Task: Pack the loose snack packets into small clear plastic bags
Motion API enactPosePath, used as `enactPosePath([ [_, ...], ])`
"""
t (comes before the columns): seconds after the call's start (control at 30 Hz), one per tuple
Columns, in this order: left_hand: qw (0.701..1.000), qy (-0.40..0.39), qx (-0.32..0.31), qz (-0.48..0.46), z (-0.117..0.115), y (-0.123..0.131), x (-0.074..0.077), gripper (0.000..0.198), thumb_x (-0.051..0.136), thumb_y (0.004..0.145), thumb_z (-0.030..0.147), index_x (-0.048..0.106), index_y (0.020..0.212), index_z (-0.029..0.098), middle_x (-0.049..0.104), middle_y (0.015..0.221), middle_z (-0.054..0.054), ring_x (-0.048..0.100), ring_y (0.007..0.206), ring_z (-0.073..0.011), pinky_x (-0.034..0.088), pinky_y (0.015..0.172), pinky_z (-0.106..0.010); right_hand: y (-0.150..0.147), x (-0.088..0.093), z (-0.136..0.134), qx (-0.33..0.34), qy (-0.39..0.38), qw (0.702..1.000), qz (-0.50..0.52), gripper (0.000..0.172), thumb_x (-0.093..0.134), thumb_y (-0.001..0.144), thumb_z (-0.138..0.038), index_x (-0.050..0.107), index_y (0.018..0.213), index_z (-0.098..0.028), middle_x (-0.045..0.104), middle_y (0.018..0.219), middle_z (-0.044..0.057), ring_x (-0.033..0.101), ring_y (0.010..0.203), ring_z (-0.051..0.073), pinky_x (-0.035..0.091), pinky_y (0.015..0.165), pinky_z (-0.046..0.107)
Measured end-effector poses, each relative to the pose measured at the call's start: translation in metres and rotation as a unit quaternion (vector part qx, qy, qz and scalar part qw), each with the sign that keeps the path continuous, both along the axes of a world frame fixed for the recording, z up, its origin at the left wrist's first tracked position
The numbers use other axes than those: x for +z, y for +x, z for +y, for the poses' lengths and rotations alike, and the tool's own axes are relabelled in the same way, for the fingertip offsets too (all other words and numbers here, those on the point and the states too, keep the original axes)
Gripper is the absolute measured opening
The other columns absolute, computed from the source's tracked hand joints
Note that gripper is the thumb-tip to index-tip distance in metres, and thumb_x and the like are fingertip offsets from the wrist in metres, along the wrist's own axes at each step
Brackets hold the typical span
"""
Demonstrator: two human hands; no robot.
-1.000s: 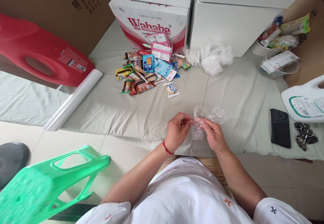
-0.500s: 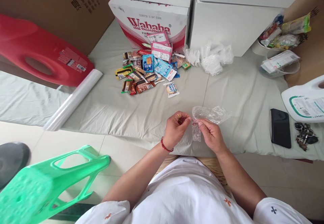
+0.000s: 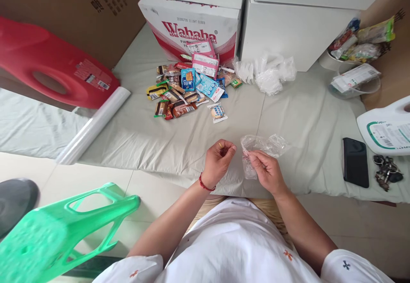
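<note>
My right hand [image 3: 267, 171] pinches a crumpled clear plastic bag [image 3: 262, 148] that hangs over the front of a pale cloth-covered mat [image 3: 179, 142]. My left hand [image 3: 218, 161], with a ring and a red wrist cord, hovers just left of the bag with its fingers curled in; it no longer touches the bag and whether it holds anything is unclear. A heap of small snack packets [image 3: 188, 88] lies farther back on the mat, and one single packet [image 3: 218, 112] sits apart from it, closest to my hands.
A Wahaha carton [image 3: 188, 27] and white boxes [image 3: 288, 27] stand behind. Crumpled clear bags [image 3: 265, 74], a film roll [image 3: 92, 125], a red jug [image 3: 51, 65], a green stool [image 3: 60, 231], a black phone [image 3: 354, 161], keys [image 3: 386, 173], a white jug [image 3: 386, 129] and bowls of packets [image 3: 355, 61] surround me.
My left hand has let go of the bag and drawn a little to the left. My right hand keeps the bag, slightly shifted.
</note>
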State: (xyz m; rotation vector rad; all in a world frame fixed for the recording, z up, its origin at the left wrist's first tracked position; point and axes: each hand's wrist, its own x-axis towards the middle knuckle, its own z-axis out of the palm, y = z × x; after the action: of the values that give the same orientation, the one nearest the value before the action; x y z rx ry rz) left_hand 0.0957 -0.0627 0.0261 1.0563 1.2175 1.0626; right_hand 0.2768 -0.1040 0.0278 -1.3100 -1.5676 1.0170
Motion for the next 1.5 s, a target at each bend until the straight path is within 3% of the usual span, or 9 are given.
enactPosePath([
  [0.13, 1.0, 0.007, -0.002, -0.001, -0.001, 0.002, -0.001, 0.031, 0.074, 0.086, 0.047, 0.062, 0.08, 0.019, 0.055, 0.071, 0.003, 0.043, 0.062, -0.0099, 0.035, 0.058, -0.025, 0.002, -0.002, 0.002, -0.007, -0.04, 0.999, 0.004, 0.028, 0.056, 0.104, -0.041, 0.077, 0.104, -0.022, 0.072, 0.089, 0.003, 0.062, 0.07, 0.015, 0.051, 0.064, 0.027],
  [0.37, 0.998, -0.054, -0.045, -0.001, 0.01, 0.008, 0.002, 0.05, 0.051, 0.097, 0.066, 0.065, 0.086, 0.019, 0.06, 0.078, -0.001, 0.052, 0.064, -0.0131, 0.037, 0.056, -0.027, -0.005, -0.007, 0.002, 0.044, -0.001, 0.995, -0.093, 0.023, 0.054, 0.104, -0.031, 0.076, 0.102, -0.023, 0.073, 0.088, 0.005, 0.066, 0.079, 0.017, 0.052, 0.073, 0.03],
  [0.5, 0.996, -0.006, -0.069, 0.06, 0.015, 0.007, 0.008, 0.042, 0.062, 0.092, 0.058, 0.064, 0.077, 0.019, 0.058, 0.07, 0.001, 0.05, 0.067, -0.0133, 0.04, 0.063, -0.027, -0.009, -0.008, -0.001, 0.059, 0.012, 0.993, -0.099, 0.022, 0.053, 0.103, -0.029, 0.075, 0.103, -0.024, 0.075, 0.093, 0.006, 0.07, 0.084, 0.019, 0.054, 0.077, 0.033],
  [0.67, 0.992, -0.023, -0.115, 0.046, 0.015, 0.008, 0.005, 0.03, 0.069, 0.083, 0.046, 0.064, 0.075, 0.018, 0.057, 0.065, 0.003, 0.047, 0.06, -0.0113, 0.037, 0.058, -0.026, -0.008, -0.012, 0.0, 0.072, 0.009, 0.991, -0.111, 0.023, 0.052, 0.104, -0.03, 0.074, 0.104, -0.024, 0.074, 0.092, 0.006, 0.07, 0.082, 0.02, 0.054, 0.075, 0.033],
  [0.87, 0.999, -0.003, -0.028, 0.03, 0.015, 0.002, -0.001, 0.027, 0.067, 0.085, 0.044, 0.062, 0.078, 0.019, 0.053, 0.068, 0.003, 0.044, 0.062, -0.0108, 0.035, 0.059, -0.025, -0.008, -0.008, 0.002, 0.091, 0.006, 0.989, -0.113, 0.022, 0.052, 0.103, -0.026, 0.073, 0.098, -0.022, 0.068, 0.083, 0.004, 0.063, 0.073, 0.017, 0.05, 0.069, 0.03],
  [1.03, 0.999, -0.015, -0.004, 0.041, 0.011, -0.016, -0.008, 0.029, 0.067, 0.086, 0.049, 0.061, 0.083, 0.02, 0.044, 0.061, 0.006, 0.036, 0.056, -0.0102, 0.028, 0.054, -0.025, 0.002, 0.011, 0.0, 0.102, -0.028, 0.993, -0.05, 0.024, 0.056, 0.104, -0.037, 0.074, 0.095, -0.023, 0.069, 0.082, 0.003, 0.063, 0.074, 0.016, 0.049, 0.069, 0.028],
  [1.13, 0.998, -0.024, 0.021, 0.055, 0.01, -0.03, -0.013, 0.031, 0.07, 0.084, 0.051, 0.062, 0.083, 0.021, 0.045, 0.061, 0.006, 0.036, 0.055, -0.0104, 0.027, 0.053, -0.026, 0.02, 0.021, 0.001, 0.029, -0.05, 0.998, 0.006, 0.026, 0.06, 0.102, -0.044, 0.076, 0.099, -0.024, 0.071, 0.083, 0.004, 0.062, 0.072, 0.017, 0.047, 0.063, 0.029],
  [1.3, 0.997, -0.031, 0.038, 0.063, 0.008, -0.044, -0.017, 0.031, 0.071, 0.082, 0.052, 0.062, 0.081, 0.022, 0.045, 0.061, 0.006, 0.036, 0.054, -0.0107, 0.026, 0.053, -0.026, 0.055, 0.014, 0.029, -0.218, -0.005, 0.975, 0.047, 0.032, 0.07, 0.093, -0.054, 0.075, 0.102, -0.023, 0.068, 0.082, 0.004, 0.047, 0.059, 0.013, 0.037, 0.051, 0.027],
  [1.5, 0.997, -0.03, 0.037, 0.056, 0.006, -0.048, -0.018, 0.032, 0.072, 0.082, 0.052, 0.063, 0.081, 0.021, 0.045, 0.059, 0.006, 0.036, 0.054, -0.0102, 0.026, 0.052, -0.025, 0.069, -0.001, 0.065, -0.227, -0.103, 0.963, 0.1, 0.057, 0.07, 0.084, -0.07, 0.072, 0.119, -0.023, 0.072, 0.109, 0.008, 0.045, 0.056, 0.01, 0.033, 0.045, 0.025],
])
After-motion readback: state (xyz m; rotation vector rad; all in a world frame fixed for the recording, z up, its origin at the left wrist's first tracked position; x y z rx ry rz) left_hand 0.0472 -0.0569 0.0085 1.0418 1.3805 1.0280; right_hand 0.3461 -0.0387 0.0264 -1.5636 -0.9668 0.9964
